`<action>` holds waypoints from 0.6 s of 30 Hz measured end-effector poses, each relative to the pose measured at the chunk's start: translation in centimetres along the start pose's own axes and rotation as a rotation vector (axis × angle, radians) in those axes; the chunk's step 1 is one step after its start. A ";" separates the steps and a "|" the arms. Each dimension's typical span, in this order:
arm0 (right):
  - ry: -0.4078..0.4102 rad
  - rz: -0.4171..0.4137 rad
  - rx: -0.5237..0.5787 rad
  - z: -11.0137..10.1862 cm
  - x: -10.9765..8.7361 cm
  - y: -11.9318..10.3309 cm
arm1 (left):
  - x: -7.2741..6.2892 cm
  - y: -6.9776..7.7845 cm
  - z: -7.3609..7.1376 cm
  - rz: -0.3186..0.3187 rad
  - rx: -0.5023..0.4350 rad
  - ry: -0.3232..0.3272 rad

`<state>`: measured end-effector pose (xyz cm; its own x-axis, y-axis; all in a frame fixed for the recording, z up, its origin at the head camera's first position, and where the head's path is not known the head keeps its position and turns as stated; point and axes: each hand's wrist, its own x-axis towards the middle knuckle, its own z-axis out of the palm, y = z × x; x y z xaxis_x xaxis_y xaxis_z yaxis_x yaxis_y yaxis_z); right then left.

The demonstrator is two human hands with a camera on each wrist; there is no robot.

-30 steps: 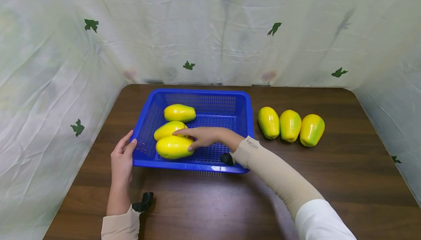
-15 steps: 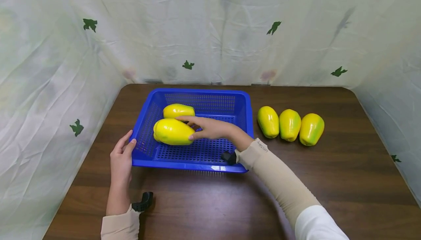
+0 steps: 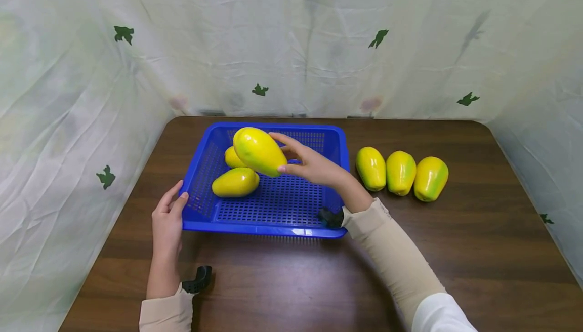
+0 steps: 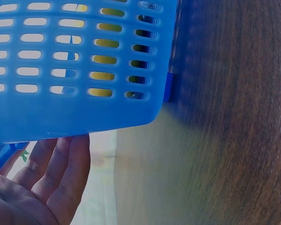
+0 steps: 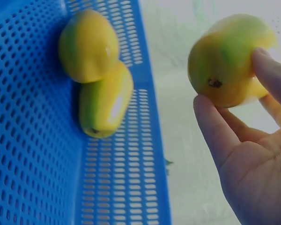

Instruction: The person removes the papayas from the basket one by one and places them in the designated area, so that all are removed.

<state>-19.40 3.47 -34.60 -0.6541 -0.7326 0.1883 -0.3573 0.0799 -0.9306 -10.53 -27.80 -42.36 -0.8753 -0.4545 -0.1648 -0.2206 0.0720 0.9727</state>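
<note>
My right hand holds a yellow-green papaya between thumb and fingers, raised above the blue plastic basket. The same papaya shows its stem-scar end in the right wrist view, fingers spread round it. Inside the basket lie two other papayas: a nearer one, and a farther one partly covered by the raised fruit. My left hand grips the left rim near the front corner, its thumb at the edge. In the left wrist view its fingers reach behind the basket's slotted wall.
Three more papayas stand in a row on the brown wooden table, right of the basket. A pale curtain with green bird shapes hangs behind and at the sides. Each wrist carries a black camera mount.
The right hand has lifted the papaya from the front of the basket up and away, tilting it, so the one beneath shows again. The left hand has stayed at the rim.
</note>
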 end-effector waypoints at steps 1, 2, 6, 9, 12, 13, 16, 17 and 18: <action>0.022 -0.004 0.006 -0.2 -0.3 -0.2 | 0.0 0.0 0.0 0.001 0.000 0.002; 0.043 -0.003 0.008 -0.5 -0.6 -0.3 | 0.0 0.0 0.0 0.001 -0.001 0.003; 0.121 0.002 0.029 -1.4 -2.0 -0.5 | 0.0 0.0 0.0 0.004 0.005 -0.004; 0.171 -0.002 0.042 -2.1 -3.0 -0.7 | 0.0 0.1 0.0 0.007 0.015 -0.010; 0.220 -0.009 0.051 -2.6 -4.0 -0.9 | 0.0 0.1 0.0 0.005 0.017 -0.006; 0.236 -0.010 0.046 -2.7 -4.4 -0.8 | 0.0 0.1 0.0 0.004 0.018 -0.003; 0.275 -0.005 0.043 -3.1 -5.5 -0.5 | 0.0 0.0 0.0 0.003 0.011 0.002; 0.285 -0.004 0.043 -3.2 -5.8 -0.3 | 0.0 0.0 0.1 0.004 0.011 0.002; 0.296 -0.002 0.042 -3.4 -6.2 0.0 | 0.0 0.0 0.1 0.005 0.014 0.003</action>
<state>-17.58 10.29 -34.72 -0.8214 -0.5035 0.2681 -0.3351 0.0455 -0.9411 -10.56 -27.73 -42.36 -0.8749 -0.4572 -0.1597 -0.2224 0.0864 0.9711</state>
